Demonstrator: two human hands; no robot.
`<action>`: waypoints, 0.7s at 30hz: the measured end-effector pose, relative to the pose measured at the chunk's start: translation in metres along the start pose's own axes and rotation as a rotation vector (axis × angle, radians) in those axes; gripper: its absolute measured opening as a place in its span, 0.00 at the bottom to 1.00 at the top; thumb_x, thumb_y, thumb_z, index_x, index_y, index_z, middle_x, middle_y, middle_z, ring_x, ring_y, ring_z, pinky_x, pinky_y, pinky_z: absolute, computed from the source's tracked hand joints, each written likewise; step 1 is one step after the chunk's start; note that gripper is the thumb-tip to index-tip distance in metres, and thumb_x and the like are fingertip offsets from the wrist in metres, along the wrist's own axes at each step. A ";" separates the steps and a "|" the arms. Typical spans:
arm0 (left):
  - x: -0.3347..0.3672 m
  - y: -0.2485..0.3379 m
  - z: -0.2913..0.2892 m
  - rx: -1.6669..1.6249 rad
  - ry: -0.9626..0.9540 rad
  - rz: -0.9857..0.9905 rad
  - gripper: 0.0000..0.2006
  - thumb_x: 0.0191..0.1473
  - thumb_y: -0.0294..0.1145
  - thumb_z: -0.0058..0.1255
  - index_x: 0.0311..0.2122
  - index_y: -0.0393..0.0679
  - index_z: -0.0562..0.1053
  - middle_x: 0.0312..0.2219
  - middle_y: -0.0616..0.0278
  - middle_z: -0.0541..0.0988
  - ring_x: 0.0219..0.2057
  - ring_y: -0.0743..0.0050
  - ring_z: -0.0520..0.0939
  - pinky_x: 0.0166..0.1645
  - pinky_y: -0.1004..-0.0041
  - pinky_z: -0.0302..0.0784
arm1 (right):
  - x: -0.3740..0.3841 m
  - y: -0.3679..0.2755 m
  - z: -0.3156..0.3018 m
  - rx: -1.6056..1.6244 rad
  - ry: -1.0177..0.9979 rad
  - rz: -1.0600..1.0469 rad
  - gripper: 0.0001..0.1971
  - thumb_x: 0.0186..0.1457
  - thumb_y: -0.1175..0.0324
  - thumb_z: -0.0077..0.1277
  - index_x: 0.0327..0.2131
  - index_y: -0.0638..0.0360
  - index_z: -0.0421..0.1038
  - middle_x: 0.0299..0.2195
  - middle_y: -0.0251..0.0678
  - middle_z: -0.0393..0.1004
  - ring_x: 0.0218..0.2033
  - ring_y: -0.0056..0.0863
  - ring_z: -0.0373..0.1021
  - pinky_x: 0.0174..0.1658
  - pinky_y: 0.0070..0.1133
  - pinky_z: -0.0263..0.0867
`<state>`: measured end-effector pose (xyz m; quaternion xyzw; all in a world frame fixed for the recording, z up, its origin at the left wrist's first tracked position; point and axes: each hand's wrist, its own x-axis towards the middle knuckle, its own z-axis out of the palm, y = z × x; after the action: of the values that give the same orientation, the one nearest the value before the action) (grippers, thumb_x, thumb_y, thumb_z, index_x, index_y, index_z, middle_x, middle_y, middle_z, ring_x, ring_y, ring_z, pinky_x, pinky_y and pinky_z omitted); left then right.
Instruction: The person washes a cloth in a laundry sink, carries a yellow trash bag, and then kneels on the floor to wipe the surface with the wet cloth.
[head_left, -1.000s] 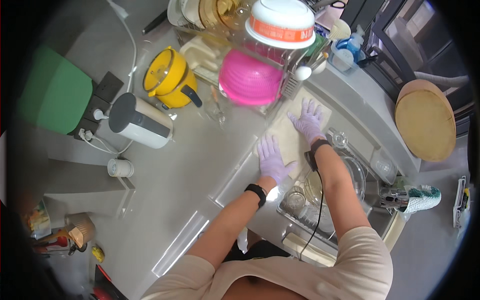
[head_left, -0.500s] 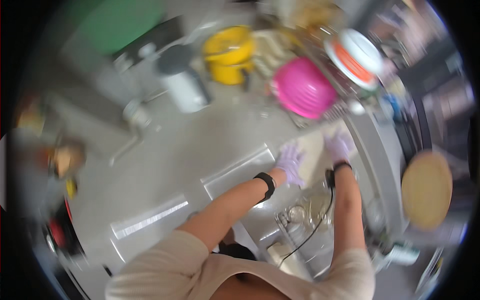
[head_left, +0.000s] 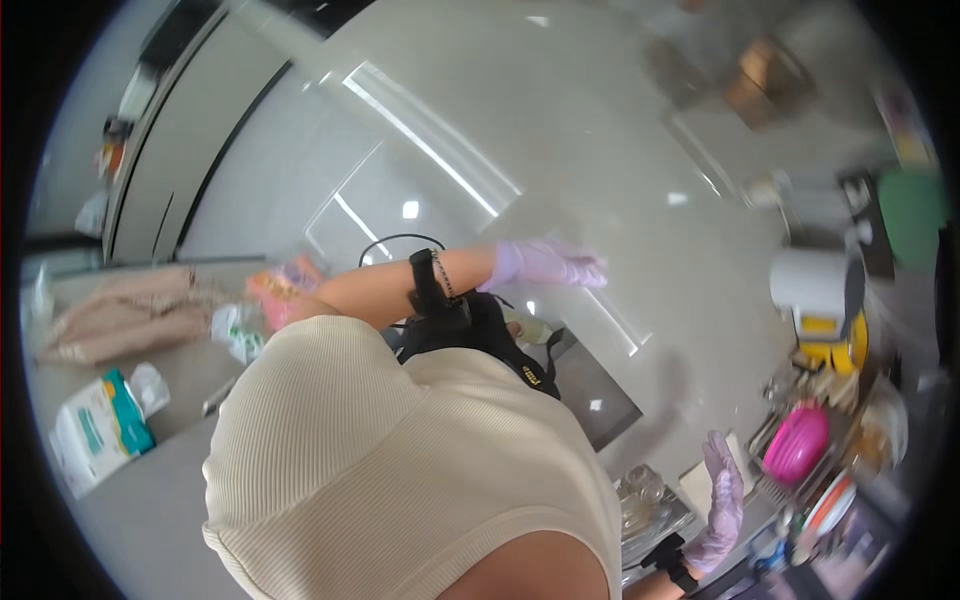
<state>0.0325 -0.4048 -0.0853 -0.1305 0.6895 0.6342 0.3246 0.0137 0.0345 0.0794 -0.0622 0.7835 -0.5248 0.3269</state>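
My left hand (head_left: 545,265), in a thin purple glove, is held out over the shiny tiled floor with its fingers stretched and nothing in them. A black band with a small device circles that wrist. My right hand (head_left: 722,505), gloved alike, is raised at the lower right, fingers straight and palm empty. It is nearest to a pale flat sheet or board (head_left: 696,488) on the counter. Beside that, clear glassware (head_left: 645,488) sits in the sink area. A bright pink bowl (head_left: 797,444) rests in a rack just right of the hand.
A grey-white cylindrical container (head_left: 815,282) and a yellow pot-like item (head_left: 848,348) stand at the right. To the left, a surface holds a wipes pack (head_left: 95,435), a beige cloth (head_left: 130,320) and a pink-orange packet (head_left: 285,285). A cabinet (head_left: 165,140) stands at upper left.
The view has swung round to my left. Both hands have come off the pale sheet on the counter; the left one is now over the floor, the right one raised beside the sheet.
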 end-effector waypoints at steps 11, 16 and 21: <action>-0.264 -0.169 -0.141 -0.374 0.647 -0.038 0.24 0.59 0.45 0.45 0.56 0.42 0.65 0.51 0.60 0.71 0.54 0.70 0.69 0.59 0.72 0.62 | 0.253 -0.116 0.388 -0.466 -0.775 0.015 0.23 0.60 0.62 0.45 0.56 0.63 0.61 0.55 0.41 0.64 0.59 0.29 0.57 0.60 0.23 0.51; -0.389 -0.220 -0.190 -0.779 1.455 0.058 0.22 0.59 0.43 0.46 0.54 0.41 0.66 0.49 0.59 0.73 0.51 0.73 0.72 0.57 0.71 0.64 | 0.295 -0.190 0.536 -0.552 -0.878 -0.065 0.24 0.60 0.61 0.46 0.56 0.63 0.60 0.55 0.41 0.64 0.58 0.29 0.59 0.59 0.23 0.53; -0.452 -0.264 -0.207 -0.968 1.740 0.119 0.24 0.60 0.45 0.44 0.55 0.40 0.64 0.48 0.57 0.74 0.48 0.74 0.74 0.55 0.71 0.66 | 0.331 -0.235 0.633 -0.667 -1.076 -0.129 0.23 0.59 0.61 0.46 0.55 0.63 0.61 0.53 0.39 0.66 0.55 0.27 0.61 0.58 0.22 0.54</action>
<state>0.4711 -0.7511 -0.0199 -0.6332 0.3600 0.5459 -0.4140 0.0635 -0.7096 -0.0153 -0.4627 0.6256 -0.1664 0.6057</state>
